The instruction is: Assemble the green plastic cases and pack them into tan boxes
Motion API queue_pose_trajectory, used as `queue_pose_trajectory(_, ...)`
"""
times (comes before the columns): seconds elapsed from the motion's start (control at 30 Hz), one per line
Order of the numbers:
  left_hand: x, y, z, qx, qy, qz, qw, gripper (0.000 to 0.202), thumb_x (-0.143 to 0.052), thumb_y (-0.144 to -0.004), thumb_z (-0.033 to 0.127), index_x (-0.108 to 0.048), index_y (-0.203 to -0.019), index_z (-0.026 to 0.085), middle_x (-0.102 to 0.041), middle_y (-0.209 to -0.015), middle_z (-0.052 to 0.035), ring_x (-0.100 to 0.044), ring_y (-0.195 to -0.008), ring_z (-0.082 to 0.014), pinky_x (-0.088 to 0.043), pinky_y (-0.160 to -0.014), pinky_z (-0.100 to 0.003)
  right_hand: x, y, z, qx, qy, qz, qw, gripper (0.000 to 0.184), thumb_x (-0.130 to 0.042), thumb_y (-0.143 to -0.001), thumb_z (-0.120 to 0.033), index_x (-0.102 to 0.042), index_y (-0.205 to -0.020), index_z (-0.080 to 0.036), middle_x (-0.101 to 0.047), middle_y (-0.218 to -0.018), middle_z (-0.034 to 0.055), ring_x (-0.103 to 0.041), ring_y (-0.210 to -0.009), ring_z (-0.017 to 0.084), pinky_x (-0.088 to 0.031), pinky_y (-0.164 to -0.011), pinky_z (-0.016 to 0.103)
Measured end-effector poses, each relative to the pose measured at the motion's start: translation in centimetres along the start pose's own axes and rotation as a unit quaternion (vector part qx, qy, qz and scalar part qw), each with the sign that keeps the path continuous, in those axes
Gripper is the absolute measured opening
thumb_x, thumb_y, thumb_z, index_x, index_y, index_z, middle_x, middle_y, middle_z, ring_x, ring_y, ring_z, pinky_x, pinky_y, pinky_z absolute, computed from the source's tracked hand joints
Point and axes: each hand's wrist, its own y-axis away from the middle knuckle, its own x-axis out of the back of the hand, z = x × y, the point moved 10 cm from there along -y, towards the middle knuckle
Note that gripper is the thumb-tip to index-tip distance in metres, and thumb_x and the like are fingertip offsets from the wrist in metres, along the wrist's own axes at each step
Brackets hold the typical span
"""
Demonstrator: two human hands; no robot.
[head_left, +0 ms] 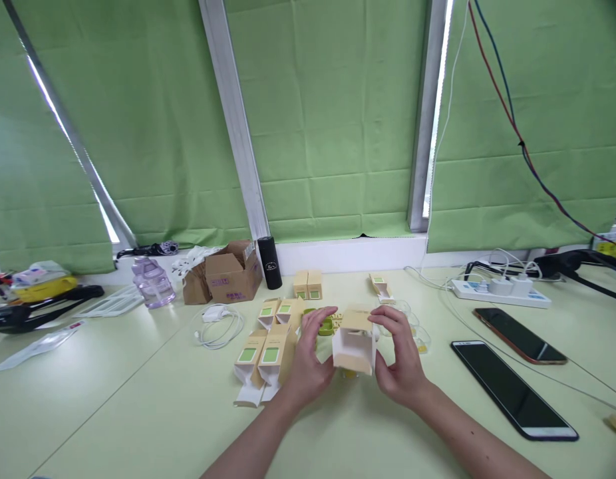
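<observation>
Between my two hands is a small tan cardboard box [358, 320], its open end facing me and its white inside showing. My left hand [312, 362] presses the box's left side with the thumb. On the other side, my right hand [402, 362] grips it, fingers at the top edge and thumb lower down. Several similar boxes [271, 356] with green labels lie left of my left hand, some with white end flaps open. Partly hidden behind my hands are green pieces [326, 326] and clear plastic pieces with yellow bits [422, 339].
Two boxes [308, 285] and an opened one [382, 288] stand farther back. Left are a charger with cable [218, 326], a purple bottle [153, 283], a brown carton [233, 273] and a black cylinder [269, 263]. Right are two phones [512, 389] and a power strip [500, 293].
</observation>
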Motion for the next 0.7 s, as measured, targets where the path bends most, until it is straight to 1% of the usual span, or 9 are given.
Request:
queue_pose_trajectory(0.07,0.2,0.1,0.6,-0.037,-0.035,0.018,0.999,0.063,-0.077,-0.089,0.029,-0.051,-0.146,0.032,-0.052,-0.149,-0.0124,-0.047,-0.142,-0.0336,-0.042,-0.119,-0.052,-0.3,0.1,-0.4,0.024,0.007,-0.003,1.000,0.056,-0.053,-0.091,-0.008,-0.047,-0.142,-0.029,-0.053,-0.132,0.0145,-0.056,-0.125,0.034,-0.054,-0.099,0.057)
queue_pose_trajectory(0.17,0.3,0.4,0.8,-0.074,-0.072,0.041,0.994,0.058,-0.071,-0.092,0.021,-0.048,-0.144,0.033,-0.048,-0.152,-0.0114,-0.043,-0.144,-0.0319,-0.042,-0.118,-0.053,-0.6,0.2,-0.8,0.053,0.006,-0.005,0.999,0.051,-0.052,-0.092,-0.004,-0.049,-0.139,-0.025,-0.051,-0.132,0.0155,-0.056,-0.124,0.033,-0.056,-0.096,0.054)
queue_pose_trajectory(0.27,0.2,0.7,0.7,-0.105,-0.110,0.052,0.987,0.053,-0.068,-0.093,0.019,-0.048,-0.141,0.033,-0.046,-0.151,-0.0112,-0.041,-0.143,-0.0317,-0.043,-0.116,-0.054,-0.9,0.4,-0.9,0.068,0.011,-0.006,0.998,0.048,-0.049,-0.093,-0.001,-0.052,-0.134,-0.025,-0.051,-0.131,0.0146,-0.057,-0.122,0.031,-0.057,-0.095,0.050)
queue_pose_trajectory(0.4,0.1,1.0,1.3,-0.144,-0.157,0.066,0.975,0.047,-0.067,-0.093,0.017,-0.050,-0.135,0.032,-0.045,-0.147,-0.0116,-0.041,-0.141,-0.0319,-0.045,-0.112,-0.054,-1.1,0.6,-0.9,0.081,0.040,-0.003,0.996,0.048,-0.049,-0.093,0.001,-0.054,-0.130,-0.028,-0.050,-0.130,0.0117,-0.058,-0.120,0.030,-0.058,-0.092,0.049)
queue_pose_trajectory(0.53,0.1,1.2,2.0,-0.168,-0.169,0.068,0.969,0.049,-0.068,-0.090,0.015,-0.049,-0.132,0.031,-0.044,-0.145,-0.0128,-0.042,-0.139,-0.0328,-0.047,-0.110,-0.055,-1.1,0.7,-1.1,0.092,0.054,-0.002,0.994,0.046,-0.050,-0.094,0.001,-0.056,-0.129,-0.027,-0.048,-0.130,0.0119,-0.057,-0.119,0.029,-0.059,-0.088,0.047)
queue_pose_trajectory(0.7,-0.2,1.2,2.1,-0.170,-0.161,0.052,0.971,0.050,-0.067,-0.089,0.013,-0.049,-0.132,0.030,-0.042,-0.146,-0.0142,-0.041,-0.140,-0.0339,-0.047,-0.109,-0.057,-1.2,0.6,-1.2,0.096,0.055,-0.003,0.994,0.046,-0.051,-0.094,0.001,-0.056,-0.130,-0.028,-0.048,-0.130,0.0119,-0.056,-0.120,0.029,-0.059,-0.087,0.046)
